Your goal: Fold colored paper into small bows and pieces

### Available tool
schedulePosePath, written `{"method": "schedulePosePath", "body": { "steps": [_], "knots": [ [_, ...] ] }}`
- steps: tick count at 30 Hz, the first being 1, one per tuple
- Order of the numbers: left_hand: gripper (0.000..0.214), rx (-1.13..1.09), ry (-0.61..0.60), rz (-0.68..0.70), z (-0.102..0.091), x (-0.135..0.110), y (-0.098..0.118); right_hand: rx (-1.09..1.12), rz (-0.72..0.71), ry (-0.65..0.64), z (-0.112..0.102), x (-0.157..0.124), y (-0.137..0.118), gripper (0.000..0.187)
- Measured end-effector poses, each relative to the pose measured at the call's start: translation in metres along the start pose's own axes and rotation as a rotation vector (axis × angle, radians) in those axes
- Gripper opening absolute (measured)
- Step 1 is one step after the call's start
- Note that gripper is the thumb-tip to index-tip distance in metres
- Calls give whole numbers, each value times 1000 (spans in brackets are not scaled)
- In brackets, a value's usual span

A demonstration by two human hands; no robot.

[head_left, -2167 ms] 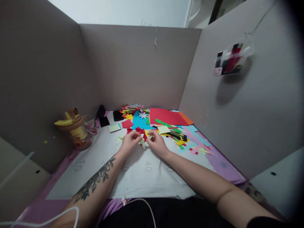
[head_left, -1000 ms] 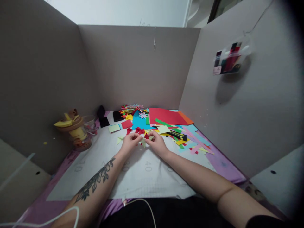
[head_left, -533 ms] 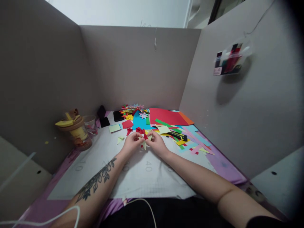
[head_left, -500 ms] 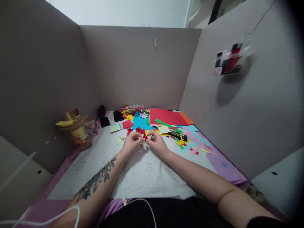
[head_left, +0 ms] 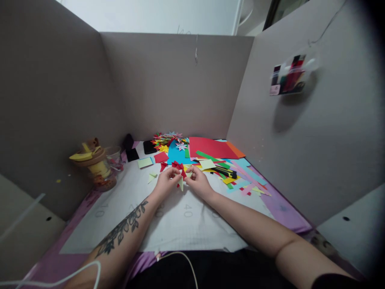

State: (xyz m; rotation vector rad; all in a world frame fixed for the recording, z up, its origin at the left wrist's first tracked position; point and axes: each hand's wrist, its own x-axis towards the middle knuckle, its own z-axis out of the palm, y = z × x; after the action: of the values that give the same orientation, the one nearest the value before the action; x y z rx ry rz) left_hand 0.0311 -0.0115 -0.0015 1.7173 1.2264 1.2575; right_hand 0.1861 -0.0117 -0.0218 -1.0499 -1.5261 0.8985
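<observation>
Between my two hands is a small folded paper piece (head_left: 181, 184) in pale green and red, its tip pointing down toward me. My left hand (head_left: 167, 179) pinches its left side with thumb and fingers. From the other side my right hand (head_left: 198, 180) grips it near a pale green corner. Fingers cover part of the folds. Just beyond the hands lie red folded pieces (head_left: 178, 165), and another red one (head_left: 163, 166) is left of them. A pale green folded piece (head_left: 152, 177) rests left of my left hand.
Paper squares, pale green (head_left: 145, 162) and red (head_left: 161, 157), lie behind left. Finished paper stars (head_left: 168, 139) are heaped at the back. A yellow-black cutter (head_left: 225, 172) lies among paper strips (head_left: 246, 172) at right. A pot-shaped cup (head_left: 95, 166) stands left; grey panels (head_left: 177, 84) enclose the table.
The folded paper has tilted slightly between my fingers, its pale green tip shifting a little lower. Both hands stay in nearly the same place.
</observation>
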Motion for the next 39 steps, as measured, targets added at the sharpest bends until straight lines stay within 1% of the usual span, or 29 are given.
{"method": "schedulePosePath", "body": {
  "steps": [5, 9, 11, 16, 18, 22, 24, 27, 29, 32, 34, 36, 39],
  "knots": [
    [14, -20, 2, -24, 1, -1, 2, -19, 9, 2, 2, -1, -1, 24],
    [19, -86, -19, -38, -1, 0, 1, 90, 36, -35, 3, -2, -3, 25],
    [21, -115, -9, -49, -1, 1, 0, 135, 50, -52, 3, -2, -4, 27],
    [31, -148, 8, -74, 0, 2, -4, 141, 66, -36, 3, -1, -2, 26],
    [34, -156, -13, -62, 2, 2, -4, 114, 62, -22, 2, -1, -2, 25],
    [42, -163, -122, -41, 3, -2, -1, -4, 0, -22, 2, -3, -3, 22],
    [37, -159, -139, -58, 2, -3, 0, -27, -15, -53, 2, -4, -5, 22],
    [29, -170, -118, -71, -1, -2, 0, 15, 5, -105, 3, -6, -5, 24],
    [28, -171, -111, -74, -2, 0, -2, 42, 17, -103, 4, -6, -4, 25],
    [26, -148, -91, -71, -2, 2, -5, 62, 24, -68, 4, -4, -1, 26],
    [24, -90, -67, -50, -2, 2, -4, 59, 26, -48, 3, -3, 0, 25],
    [20, 18, -46, -21, -3, 2, -2, 37, 21, -39, 2, -2, 1, 23],
    [17, 136, -27, -12, -5, 2, -1, -5, 24, -50, 1, -2, 2, 20]
  ]
}}
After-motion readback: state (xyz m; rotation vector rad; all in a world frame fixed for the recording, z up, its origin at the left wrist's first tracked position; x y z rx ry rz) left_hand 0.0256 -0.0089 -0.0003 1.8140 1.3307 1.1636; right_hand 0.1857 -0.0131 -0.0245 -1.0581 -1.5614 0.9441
